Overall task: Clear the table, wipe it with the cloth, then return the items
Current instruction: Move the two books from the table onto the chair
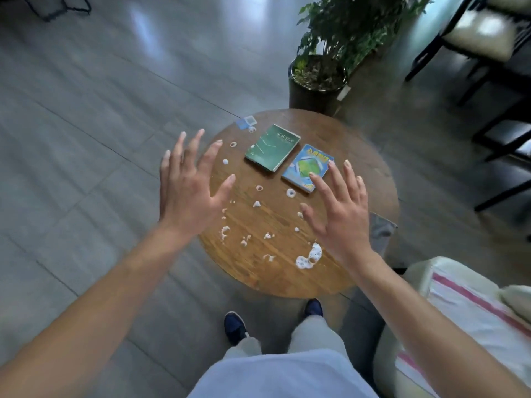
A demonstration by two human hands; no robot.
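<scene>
— What's the surface like?
— A small round wooden table [287, 271], plank grain showing, dotted with white foamy blobs and rings [310, 257], the largest near its right front edge.

— And on it?
— Two thin paperback books lying flat toward the far side, close together but apart: a dark green book [271, 147] and a glossy blue book with a green picture [304, 168]. At the far left edge sits a small blue-and-clear square packet [246, 122]; it is too blurred to make out.

— The hands?
— The left hand [189, 193] and the right hand [339, 214] hover over the table, fingers spread wide and straight, holding nothing. The right fingertips overlap the blue book's near corner; contact can't be judged.

— A cloth?
— A white cloth with pink stripes [471, 305] is draped on a pale cushioned seat [385, 357] at right, cut off by the edge. A grey fabric scrap [382, 228] peeks from behind the table's right rim, mostly hidden.
</scene>
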